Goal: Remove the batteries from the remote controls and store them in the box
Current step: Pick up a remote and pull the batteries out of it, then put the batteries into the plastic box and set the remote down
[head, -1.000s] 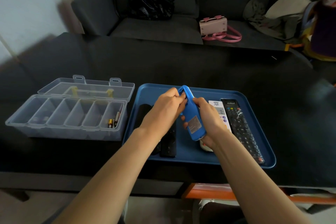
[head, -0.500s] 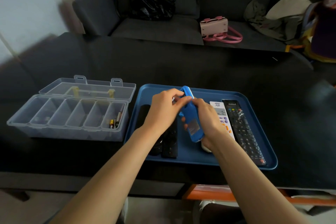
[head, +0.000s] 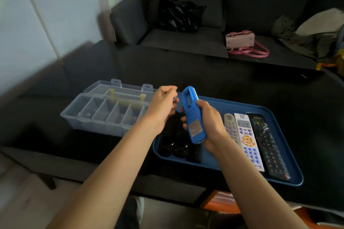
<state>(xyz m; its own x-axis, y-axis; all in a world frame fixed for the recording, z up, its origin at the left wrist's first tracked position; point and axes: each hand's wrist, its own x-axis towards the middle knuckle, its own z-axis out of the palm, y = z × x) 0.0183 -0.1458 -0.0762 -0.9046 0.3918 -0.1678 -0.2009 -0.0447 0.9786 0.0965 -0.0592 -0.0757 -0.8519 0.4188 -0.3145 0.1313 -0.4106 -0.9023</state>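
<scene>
Nearest the viewer, two bare forearms are reaching up from six o'clock toward the middle of the black table; the right hand is wrapping its fingers around the blue remote, holding it tilted upright with its back toward the camera and the open battery bay at its top end looking empty. At about ten o'clock of that remote, just apart from it, the left hand is curling its fingers around something small, apparently a battery, though blur is hiding most of it.

Below both hands the blue tray is holding several black remotes at its nine o'clock end, and a grey remote, a white remote and a long black remote side by side at its three o'clock end. At nine o'clock of the tray, touching or just beside it, the clear box is lying open with its lid folded back; its compartment nearest the tray is hidden behind the left hand.

Farther off at twelve o'clock a dark sofa is carrying a black bag and a pink handbag.

The risks, as I judge them: the battery is sitting in a loose fingertip hold, so it could be slipping out on the way across and rolling over the dark table; a hurried drop could be landing it on a divider or outside the box.
</scene>
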